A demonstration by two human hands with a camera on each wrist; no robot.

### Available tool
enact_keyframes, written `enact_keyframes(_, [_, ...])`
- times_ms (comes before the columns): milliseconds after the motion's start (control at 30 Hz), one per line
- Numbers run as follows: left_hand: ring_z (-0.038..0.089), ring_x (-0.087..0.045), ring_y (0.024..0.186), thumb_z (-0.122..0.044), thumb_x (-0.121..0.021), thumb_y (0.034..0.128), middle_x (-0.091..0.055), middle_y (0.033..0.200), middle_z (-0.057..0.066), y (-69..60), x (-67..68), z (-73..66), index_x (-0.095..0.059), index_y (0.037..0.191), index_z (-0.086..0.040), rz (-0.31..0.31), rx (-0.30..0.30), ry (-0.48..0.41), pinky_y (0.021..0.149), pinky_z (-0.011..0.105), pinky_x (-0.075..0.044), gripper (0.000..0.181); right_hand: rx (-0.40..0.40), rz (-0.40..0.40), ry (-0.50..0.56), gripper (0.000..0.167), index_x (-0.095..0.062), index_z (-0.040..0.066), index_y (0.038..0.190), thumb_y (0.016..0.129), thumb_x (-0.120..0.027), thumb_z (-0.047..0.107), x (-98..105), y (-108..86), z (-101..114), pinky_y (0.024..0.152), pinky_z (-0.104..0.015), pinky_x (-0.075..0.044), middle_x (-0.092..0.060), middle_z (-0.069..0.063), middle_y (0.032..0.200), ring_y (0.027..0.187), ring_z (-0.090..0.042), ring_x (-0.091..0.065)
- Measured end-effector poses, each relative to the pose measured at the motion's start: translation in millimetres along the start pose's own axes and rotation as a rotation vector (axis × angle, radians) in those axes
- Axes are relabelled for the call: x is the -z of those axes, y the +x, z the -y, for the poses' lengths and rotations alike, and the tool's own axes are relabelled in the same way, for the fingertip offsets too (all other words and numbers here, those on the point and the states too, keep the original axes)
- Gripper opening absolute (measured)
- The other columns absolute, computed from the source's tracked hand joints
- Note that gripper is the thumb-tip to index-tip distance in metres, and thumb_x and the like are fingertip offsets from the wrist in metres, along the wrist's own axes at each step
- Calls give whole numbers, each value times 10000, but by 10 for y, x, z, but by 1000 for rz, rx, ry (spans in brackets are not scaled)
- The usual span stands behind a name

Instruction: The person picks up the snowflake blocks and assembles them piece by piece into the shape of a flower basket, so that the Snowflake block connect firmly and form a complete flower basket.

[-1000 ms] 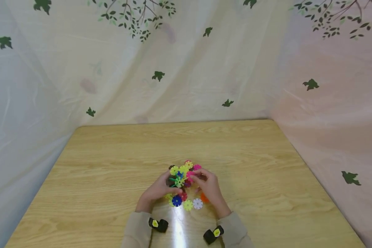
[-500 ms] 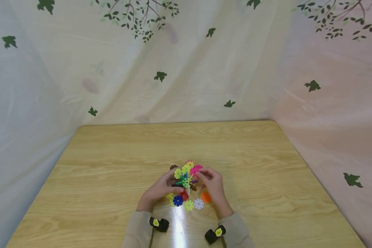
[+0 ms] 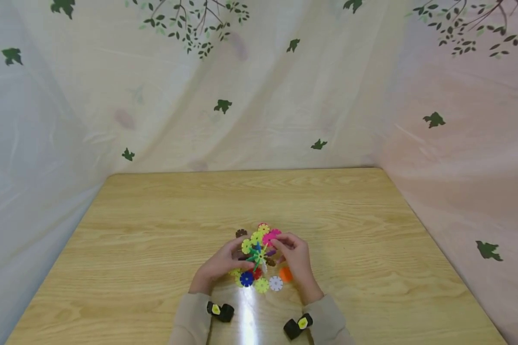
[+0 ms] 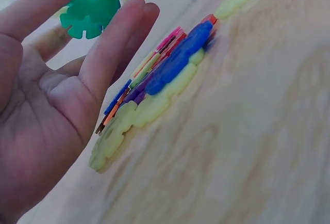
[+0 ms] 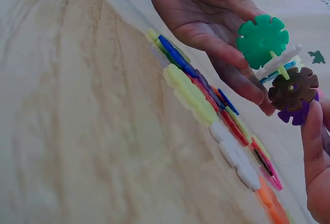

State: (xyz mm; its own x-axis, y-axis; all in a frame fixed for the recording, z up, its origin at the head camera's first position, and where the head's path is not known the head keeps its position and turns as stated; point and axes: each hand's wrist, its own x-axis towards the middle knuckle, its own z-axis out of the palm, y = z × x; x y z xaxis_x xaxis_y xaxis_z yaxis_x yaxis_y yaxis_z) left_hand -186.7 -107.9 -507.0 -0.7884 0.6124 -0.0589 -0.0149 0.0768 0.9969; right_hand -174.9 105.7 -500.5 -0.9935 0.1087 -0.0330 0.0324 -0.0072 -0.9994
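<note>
Above the table, my left hand holds a cluster of interlocking notched plastic discs between thumb and fingers. A green disc of the cluster sits within that hand in the left wrist view. The cluster also has a brown disc and a purple disc, with white and light-green ones set crosswise. On the cluster's right side, my right hand pinches a pink disc; its thumb tip lies close to the purple disc in the right wrist view. The pink disc is mostly hidden there.
Loose discs lie beneath and around the hands: a blue disc, a yellow disc, a white disc, an orange disc and several more behind. The wooden table meets a patterned curtain at its back edge.
The cluster has turned, bringing its brown and white discs into view. My right hand has shifted slightly right with the pink disc, uncovering more of the orange disc. My left hand stays nearly still.
</note>
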Motion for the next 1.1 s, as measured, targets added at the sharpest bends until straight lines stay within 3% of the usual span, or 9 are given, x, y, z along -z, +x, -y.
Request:
enact_keyframes(167, [428,-497,1284,-143,-730,862,-397,1473,249,-22,-5,23,-300,1493,-47,32,-10,-20,993,364,-526,770,-18,8,7,204,-680,-82,996,865,-711,71,-11,-20,-22,456,-201,-506,-720,14,788,625,-64,-636])
enact_keyframes(333, [408,-517,1269,-142,-718,872,-436,1440,247,-33,-20,30,-317,1478,-49,12,-16,-16,976,347,-537,732,0,29,-36,237,-697,-51,1044,898,-687,136,27,-17,-28,469,-207,-510,-726,-113,905,665,-64,-627])
enact_keyframes(500, [432,-521,1248,-106,-708,868,-387,1460,286,-51,-3,22,-286,1481,-3,-62,-45,6,963,313,-539,751,68,72,-236,272,-712,27,1103,935,-642,229,224,35,12,476,-199,-476,-696,-174,1027,640,-94,-532])
enact_keyframes(567, [438,-514,1252,-97,-710,861,-358,1478,294,-65,19,27,-276,1479,20,-104,-51,25,967,282,-531,764,95,131,-350,232,-724,53,1088,930,-646,204,351,59,32,534,-186,-483,-703,-143,1020,679,-94,-536])
enact_keyframes(667, [433,-493,1277,-86,-709,852,-361,1478,285,-78,55,34,-296,1466,31,-148,-67,46,984,248,-513,749,147,285,-486,175,-733,52,1047,909,-663,133,557,84,51,670,-165,-517,-718,-116,1000,811,-96,-597])
enact_keyframes(733, [435,-469,1300,-71,-705,849,-380,1469,271,-78,72,36,-319,1454,27,-152,-88,41,996,247,-504,724,167,394,-526,162,-736,43,1030,887,-677,92,671,93,61,771,-160,-522,-719,-120,1006,891,-116,-620])
enact_keyframes(867, [442,-452,1313,-59,-702,844,-402,1455,268,-83,89,35,-330,1450,22,-145,-122,21,1000,243,-500,716,169,574,-583,202,-739,64,1038,847,-725,128,794,85,72,777,-163,-500,-679,-88,971,869,-101,-578])
enact_keyframes(967, [434,-464,1306,-60,-701,849,-403,1454,272,-93,89,30,-325,1455,21,-144,-115,12,990,241,-506,718,180,647,-676,233,-748,131,1042,816,-760,186,802,65,75,712,-173,-451,-622,-20,934,813,-77,-494])
enact_keyframes(1100, [420,-468,1309,-75,-703,856,-400,1464,259,-94,81,29,-323,1461,8,-139,-96,16,995,242,-503,719,191,671,-783,194,-751,206,982,790,-781,190,770,38,84,726,-200,-427,-571,41,932,835,-84,-472])
